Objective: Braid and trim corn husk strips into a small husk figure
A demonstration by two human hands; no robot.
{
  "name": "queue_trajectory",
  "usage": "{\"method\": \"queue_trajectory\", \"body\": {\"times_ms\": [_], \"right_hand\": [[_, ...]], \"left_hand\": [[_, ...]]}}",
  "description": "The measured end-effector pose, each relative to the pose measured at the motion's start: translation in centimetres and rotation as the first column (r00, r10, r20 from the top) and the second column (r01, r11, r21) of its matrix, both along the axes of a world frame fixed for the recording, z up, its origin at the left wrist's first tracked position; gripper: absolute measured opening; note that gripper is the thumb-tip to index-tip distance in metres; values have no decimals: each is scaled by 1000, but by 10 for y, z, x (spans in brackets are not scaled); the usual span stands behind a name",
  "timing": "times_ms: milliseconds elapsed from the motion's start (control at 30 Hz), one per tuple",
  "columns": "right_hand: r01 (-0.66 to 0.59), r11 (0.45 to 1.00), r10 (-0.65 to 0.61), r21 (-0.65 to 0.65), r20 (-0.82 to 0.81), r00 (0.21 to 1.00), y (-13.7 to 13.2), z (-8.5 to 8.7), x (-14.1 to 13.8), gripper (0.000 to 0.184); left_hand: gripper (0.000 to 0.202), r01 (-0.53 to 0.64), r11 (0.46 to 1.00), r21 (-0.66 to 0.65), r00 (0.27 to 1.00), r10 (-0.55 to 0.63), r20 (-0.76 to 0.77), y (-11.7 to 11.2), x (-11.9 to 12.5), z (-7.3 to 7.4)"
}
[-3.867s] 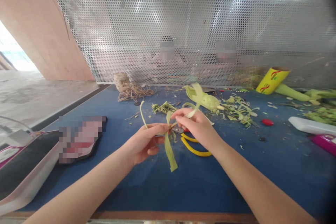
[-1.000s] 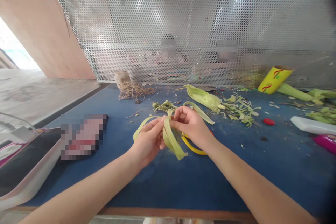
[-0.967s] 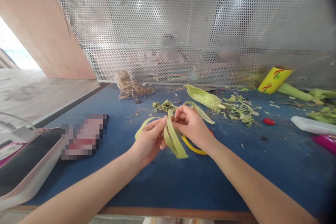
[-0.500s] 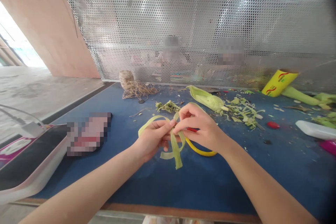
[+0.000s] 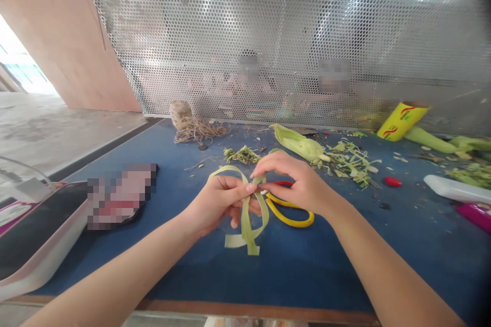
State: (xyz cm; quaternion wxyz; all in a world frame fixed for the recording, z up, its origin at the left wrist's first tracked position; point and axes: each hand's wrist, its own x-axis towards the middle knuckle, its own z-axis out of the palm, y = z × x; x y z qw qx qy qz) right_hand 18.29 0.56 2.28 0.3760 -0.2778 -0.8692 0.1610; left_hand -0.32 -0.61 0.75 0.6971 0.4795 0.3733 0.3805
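Note:
Pale green corn husk strips (image 5: 250, 232) form loops between my hands, with flat cut ends hanging below. My left hand (image 5: 218, 199) pinches them between thumb and fingertips at the point where they cross. Close beside it, my right hand (image 5: 295, 179) has its thumb and fingers closed on a short folded part of the strip; its exact fingertip contact is partly hidden. Under my right hand lie scissors (image 5: 297, 222) with yellow and red handles on the blue table, their blades mostly out of sight.
Behind are a twine bundle (image 5: 201, 130), shredded husk (image 5: 241, 155), a corn husk piece (image 5: 297, 144) and green scraps (image 5: 355, 163). On the right sit a yellow tube (image 5: 401, 121), a red piece (image 5: 393, 182) and a white-purple tool (image 5: 452, 189). A perforated metal screen (image 5: 230, 36) borders the back.
The husk loops have shifted slightly left and down, and my right fingers have bent over a folded strip. More of the yellow scissor handle shows. The camera view has turned slightly.

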Motion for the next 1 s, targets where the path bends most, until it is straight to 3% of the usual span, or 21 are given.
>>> {"method": "queue_trajectory", "body": {"times_ms": [200, 367, 433, 567, 700, 833, 933, 1000], "right_hand": [[-13, 997, 14, -73, 10, 1000, -1, 6, 6, 13], [51, 960, 7, -276, 204, 979, -1, 9, 14, 19], [62, 965, 7, -256, 260, 966, -1, 9, 16, 19], [67, 993, -40, -97, 262, 964, -3, 13, 17, 14], [143, 964, -65, -224, 323, 944, -4, 15, 21, 19], [140, 849, 65, -510, 362, 930, -1, 13, 25, 30], [23, 682, 257, -731, 269, 928, 1, 13, 29, 36], [-82, 540, 377, -837, 154, 913, 1, 14, 33, 40]], "left_hand": [[28, 45, 999, 12, 998, -45, -43, -2, -4, 10], [22, 176, 984, -3, 975, -175, -140, -2, -5, 9], [26, 225, 973, -43, 961, -229, -157, -1, -5, 7], [28, 276, 954, -117, 946, -292, -143, -1, -5, 7], [26, 338, 928, -157, 921, -360, -147, -2, -2, 10], [22, 388, 905, -173, 896, -415, -160, -5, -1, 9], [22, 455, 868, -199, 864, -485, -139, -5, -2, 10], [25, 519, 824, -226, 829, -550, -101, -4, -4, 12]]}}
